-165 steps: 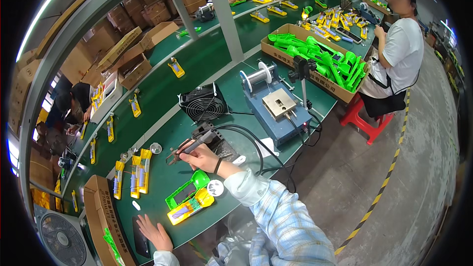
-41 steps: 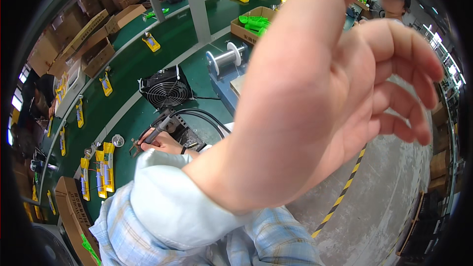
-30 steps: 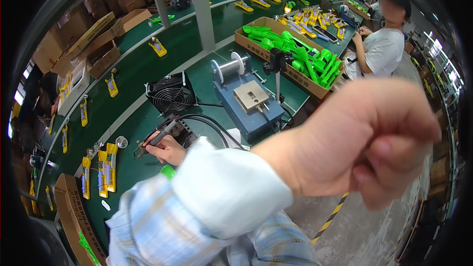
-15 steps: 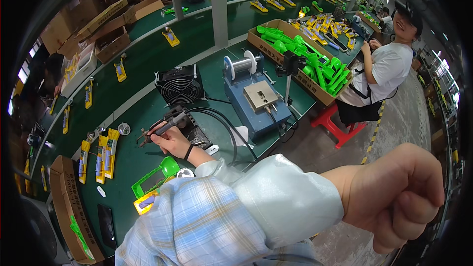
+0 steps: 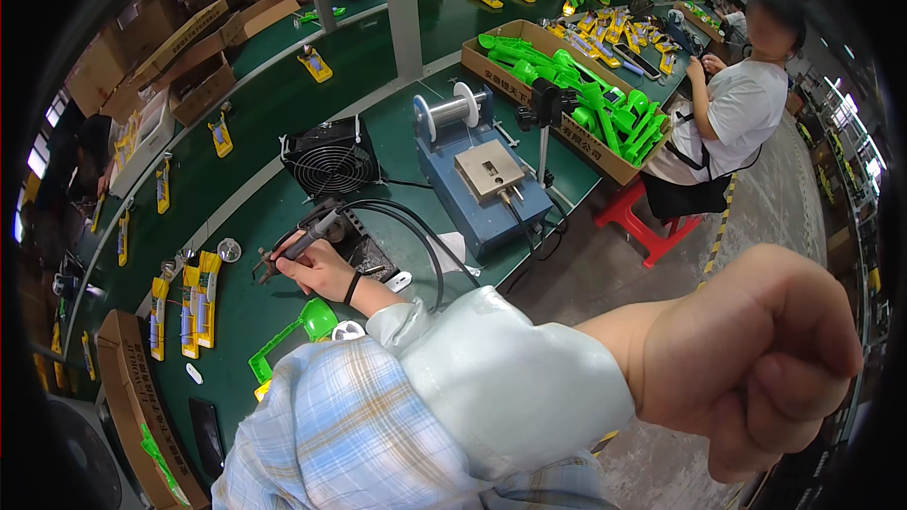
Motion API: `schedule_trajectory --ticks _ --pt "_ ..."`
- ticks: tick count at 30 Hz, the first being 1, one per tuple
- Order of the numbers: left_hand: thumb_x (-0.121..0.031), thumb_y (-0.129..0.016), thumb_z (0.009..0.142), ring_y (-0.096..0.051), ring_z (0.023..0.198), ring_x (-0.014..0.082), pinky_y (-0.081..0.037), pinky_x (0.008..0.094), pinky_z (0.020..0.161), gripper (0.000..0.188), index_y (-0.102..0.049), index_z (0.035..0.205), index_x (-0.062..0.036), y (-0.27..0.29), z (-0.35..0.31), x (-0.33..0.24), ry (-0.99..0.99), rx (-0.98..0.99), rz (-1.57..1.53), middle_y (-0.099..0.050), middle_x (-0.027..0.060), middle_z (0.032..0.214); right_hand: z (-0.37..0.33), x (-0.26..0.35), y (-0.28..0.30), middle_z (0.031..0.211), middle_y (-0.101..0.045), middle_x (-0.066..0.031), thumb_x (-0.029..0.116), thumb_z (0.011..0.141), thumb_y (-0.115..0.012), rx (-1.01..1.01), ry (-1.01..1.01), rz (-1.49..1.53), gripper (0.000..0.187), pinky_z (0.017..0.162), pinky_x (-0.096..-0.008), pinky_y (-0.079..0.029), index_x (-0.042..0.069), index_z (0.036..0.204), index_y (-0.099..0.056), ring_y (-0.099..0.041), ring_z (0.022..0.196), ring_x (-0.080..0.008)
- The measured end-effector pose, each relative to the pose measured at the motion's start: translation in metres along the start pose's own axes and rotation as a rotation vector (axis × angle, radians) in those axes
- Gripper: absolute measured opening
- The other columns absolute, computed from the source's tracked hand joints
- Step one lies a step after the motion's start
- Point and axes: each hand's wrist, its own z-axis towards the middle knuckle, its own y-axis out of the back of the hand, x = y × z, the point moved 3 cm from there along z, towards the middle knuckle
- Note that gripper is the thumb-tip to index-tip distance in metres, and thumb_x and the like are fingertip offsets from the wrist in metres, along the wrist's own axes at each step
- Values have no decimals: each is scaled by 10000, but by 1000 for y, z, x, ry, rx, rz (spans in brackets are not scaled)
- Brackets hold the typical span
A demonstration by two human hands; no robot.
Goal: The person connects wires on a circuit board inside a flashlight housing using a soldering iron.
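Close to the camera on the right, my left hand (image 5: 756, 368) is curled into a fist, and nothing shows in its fingers. Its forearm, in a pale cuff and plaid sleeve, crosses from the lower left. Beyond that arm, my right hand (image 5: 319, 274), with a black wristband, grips the dark handle of a soldering iron (image 5: 307, 238), whose cable runs back to the right. Its tip end is near a small dark metal holder (image 5: 267, 269) above the green bench. A green plastic frame (image 5: 302, 326) lies nearer me, partly hidden by the plaid sleeve. Yellow pieces (image 5: 194, 302) stand to the left.
Behind my right hand is a black fan (image 5: 331, 162). A solder spool (image 5: 451, 111) sits on a blue machine (image 5: 482, 194). Farther right are a carton of green parts (image 5: 595, 99), a seated person (image 5: 727, 118) and a red stool (image 5: 638, 222). A phone (image 5: 206, 434) lies left.
The view has shifted slightly, so bench things sit a little farther left. My left fist looks somewhat larger and nearer. The right hand keeps its grip on the soldering iron.
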Motion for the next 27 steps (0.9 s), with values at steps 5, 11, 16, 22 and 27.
schedule_trajectory --ticks 5,11,16,22,27 --pt "-320 -437 844 -324 351 91 -254 193 392 330 -430 671 -40 2 16 66 268 -156 106 -369 11 461 -59 -32 1 523 -266 55 281 547 -527 45 -287 1 282 605 -217 -336 142 565 -281 -284 451 -34" --pt "-325 -403 851 -311 357 98 -250 197 394 363 -405 613 -51 10 39 138 597 -341 235 -353 4 459 -144 -82 10 570 -332 31 264 628 -533 98 -627 3 244 550 -215 -341 110 662 -347 -332 458 -45" --pt "-329 -375 858 -301 361 103 -247 200 396 397 -385 564 -61 20 46 189 890 -508 331 -340 -2 458 -208 -118 21 610 -388 11 249 695 -538 126 -897 -15 221 503 -213 -345 83 743 -401 -371 463 -55" --pt "-333 -340 865 -288 367 110 -243 204 399 444 -360 506 -73 34 56 216 1241 -671 461 -324 -9 456 -258 -159 47 657 -454 -13 232 775 -544 181 -1221 -25 208 448 -211 -350 51 840 -466 -419 469 -66" --pt "-243 -386 861 -394 464 173 -327 283 442 327 -425 597 -55 18 37 162 1406 -331 1794 -387 43 520 -289 -155 34 702 -511 -31 232 830 -528 196 -1448 -30 204 403 -203 -354 42 892 -488 -437 440 -60"
